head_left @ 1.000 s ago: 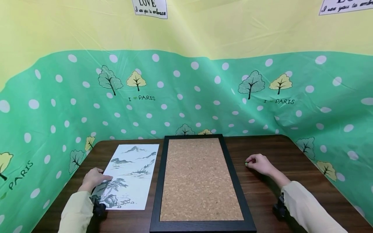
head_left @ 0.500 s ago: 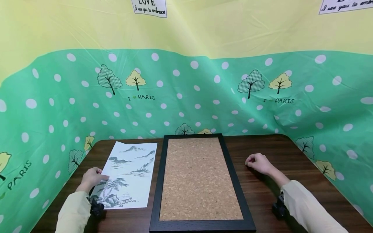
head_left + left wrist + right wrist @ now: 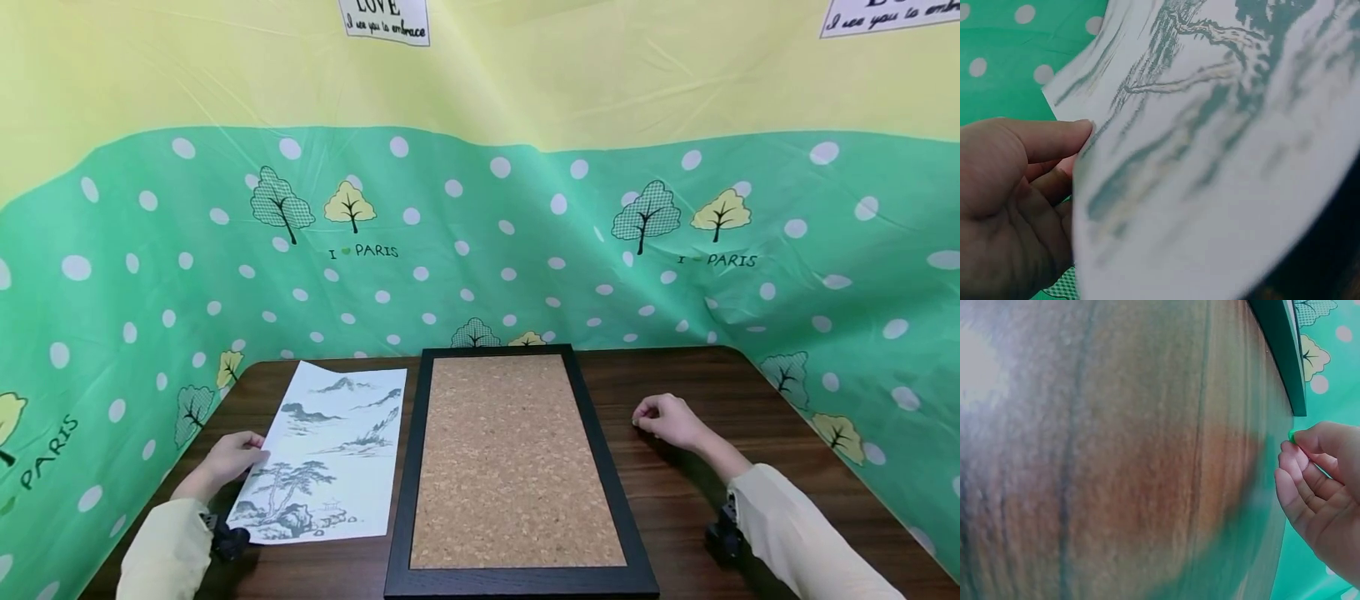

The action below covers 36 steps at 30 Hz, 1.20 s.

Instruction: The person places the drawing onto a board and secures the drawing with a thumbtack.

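Note:
A white sheet of paper (image 3: 352,483) printed with an ink landscape is in the head view's left half. My left hand (image 3: 231,457) pinches its left edge between thumb and fingers. In the left wrist view the sheet (image 3: 1210,187) bends away from the left hand (image 3: 1022,194), its edge lifted. To the right of the sheet lies a cork board (image 3: 517,467) in a black frame. My right hand (image 3: 671,422) is right of the board. Its thumb and forefinger pinch a small green object (image 3: 1292,435), mostly hidden by the fingers.
The dark wooden table (image 3: 585,375) carries the board in its middle. Behind and beside it hangs a green and yellow patterned cloth (image 3: 510,217). The board's dark frame (image 3: 1291,369) stands beyond the right hand in the right wrist view.
My left hand has shifted left and a little nearer, and its fingers now lift the sheet's left edge. The sheet's upper left corner is raised. The right hand stays almost still.

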Tool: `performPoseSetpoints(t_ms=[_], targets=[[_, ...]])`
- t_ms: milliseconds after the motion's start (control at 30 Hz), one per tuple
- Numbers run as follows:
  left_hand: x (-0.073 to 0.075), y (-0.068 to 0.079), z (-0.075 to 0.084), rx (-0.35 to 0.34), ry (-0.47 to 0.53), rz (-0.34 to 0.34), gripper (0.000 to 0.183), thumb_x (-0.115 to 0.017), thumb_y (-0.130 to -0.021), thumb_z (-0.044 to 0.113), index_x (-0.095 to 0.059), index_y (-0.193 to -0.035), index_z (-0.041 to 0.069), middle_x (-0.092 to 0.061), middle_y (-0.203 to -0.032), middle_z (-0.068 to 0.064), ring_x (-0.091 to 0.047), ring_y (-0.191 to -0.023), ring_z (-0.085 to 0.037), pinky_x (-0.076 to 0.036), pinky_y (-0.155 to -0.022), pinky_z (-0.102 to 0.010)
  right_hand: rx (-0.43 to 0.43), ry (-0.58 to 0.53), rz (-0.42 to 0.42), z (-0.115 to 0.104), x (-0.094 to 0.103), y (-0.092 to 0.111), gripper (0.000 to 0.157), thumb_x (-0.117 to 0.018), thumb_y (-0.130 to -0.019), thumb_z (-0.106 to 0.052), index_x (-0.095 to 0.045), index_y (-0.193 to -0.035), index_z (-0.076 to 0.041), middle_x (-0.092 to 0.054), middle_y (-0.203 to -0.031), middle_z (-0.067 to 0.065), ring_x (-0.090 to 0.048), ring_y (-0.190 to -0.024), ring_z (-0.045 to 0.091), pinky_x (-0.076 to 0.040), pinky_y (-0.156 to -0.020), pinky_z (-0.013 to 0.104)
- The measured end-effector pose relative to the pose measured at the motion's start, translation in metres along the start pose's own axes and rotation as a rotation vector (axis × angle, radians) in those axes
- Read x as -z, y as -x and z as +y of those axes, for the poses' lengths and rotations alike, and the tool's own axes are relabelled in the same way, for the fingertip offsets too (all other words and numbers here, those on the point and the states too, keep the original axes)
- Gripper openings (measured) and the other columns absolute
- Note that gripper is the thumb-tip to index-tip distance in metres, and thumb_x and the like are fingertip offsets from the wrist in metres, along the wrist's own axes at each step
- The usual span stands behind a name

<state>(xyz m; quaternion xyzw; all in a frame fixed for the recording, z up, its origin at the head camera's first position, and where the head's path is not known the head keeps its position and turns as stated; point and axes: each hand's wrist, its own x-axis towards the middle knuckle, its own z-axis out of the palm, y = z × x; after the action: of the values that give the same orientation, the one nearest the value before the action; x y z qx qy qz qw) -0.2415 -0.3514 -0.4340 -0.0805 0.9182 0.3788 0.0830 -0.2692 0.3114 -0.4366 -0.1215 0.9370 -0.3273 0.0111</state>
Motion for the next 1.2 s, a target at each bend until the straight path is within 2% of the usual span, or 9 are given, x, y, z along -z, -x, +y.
performPoseSetpoints(t_ms=[100, 300, 467, 867, 1067, 1200], targets=[[0.003, 0.002, -0.003, -0.019, 0.027, 0.010, 0.025, -0.054, -0.085, 0.007, -0.050, -0.101, -0.013, -0.058, -0.081, -0.011, -0.053, -0.070, -0.018, -0.042, -0.060, -0.030, 0.003, -0.007, 0.000, -0.002, 0.001, 0.000, 0.009, -0.055, -0.083, 0.001, -0.064, -0.083, 0.004, -0.057, -0.071, 0.005, -0.051, -0.060, 0.015, -0.046, -0.050, 0.026], [0.009, 0.006, -0.006, -0.032, 0.076, 0.018, 0.032, -0.053, -0.088, 0.012, -0.047, -0.108, -0.014, -0.059, -0.084, -0.011, -0.055, -0.069, -0.016, -0.043, -0.060, -0.030, 0.003, -0.006, -0.003, -0.003, 0.003, 0.001, 0.008, -0.055, -0.083, 0.001, -0.064, -0.083, 0.003, -0.057, -0.071, 0.005, -0.050, -0.061, 0.014, -0.046, -0.051, 0.025], [0.015, 0.008, -0.004, -0.024, 0.135, 0.011, 0.037, -0.052, -0.090, 0.015, -0.045, -0.112, -0.015, -0.059, -0.085, -0.010, -0.055, -0.070, -0.015, -0.045, -0.060, -0.030, 0.011, -0.006, -0.011, -0.003, 0.004, 0.002, 0.008, -0.055, -0.083, 0.001, -0.063, -0.084, 0.004, -0.057, -0.072, 0.006, -0.051, -0.063, 0.016, -0.046, -0.051, 0.026], [0.031, 0.015, 0.001, -0.064, 0.183, -0.021, 0.045, -0.048, -0.094, 0.020, -0.038, -0.119, -0.015, -0.060, -0.082, -0.001, -0.057, -0.069, -0.013, -0.048, -0.061, -0.030, 0.015, 0.000, -0.014, -0.005, 0.008, 0.000, 0.009, -0.054, -0.083, 0.003, -0.063, -0.085, 0.004, -0.057, -0.073, 0.006, -0.052, -0.064, 0.017, -0.047, -0.052, 0.026], [0.027, 0.016, 0.010, -0.097, 0.242, -0.060, 0.048, -0.049, -0.094, 0.022, -0.036, -0.122, -0.014, -0.061, -0.084, -0.001, -0.059, -0.070, -0.013, -0.049, -0.062, -0.031, 0.011, -0.005, -0.014, -0.007, 0.010, -0.001, 0.009, -0.055, -0.084, 0.003, -0.063, -0.087, 0.003, -0.058, -0.075, 0.006, -0.052, -0.065, 0.017, -0.047, -0.053, 0.027], [0.018, 0.015, 0.024, -0.100, 0.288, -0.084, 0.047, -0.049, -0.094, 0.021, -0.035, -0.124, -0.013, -0.062, -0.085, -0.001, -0.060, -0.072, -0.013, -0.049, -0.063, -0.030, 0.018, -0.007, -0.016, -0.010, 0.011, -0.001, 0.009, -0.055, -0.084, 0.002, -0.063, -0.087, 0.004, -0.058, -0.076, 0.008, -0.053, -0.066, 0.019, -0.047, -0.053, 0.027]])
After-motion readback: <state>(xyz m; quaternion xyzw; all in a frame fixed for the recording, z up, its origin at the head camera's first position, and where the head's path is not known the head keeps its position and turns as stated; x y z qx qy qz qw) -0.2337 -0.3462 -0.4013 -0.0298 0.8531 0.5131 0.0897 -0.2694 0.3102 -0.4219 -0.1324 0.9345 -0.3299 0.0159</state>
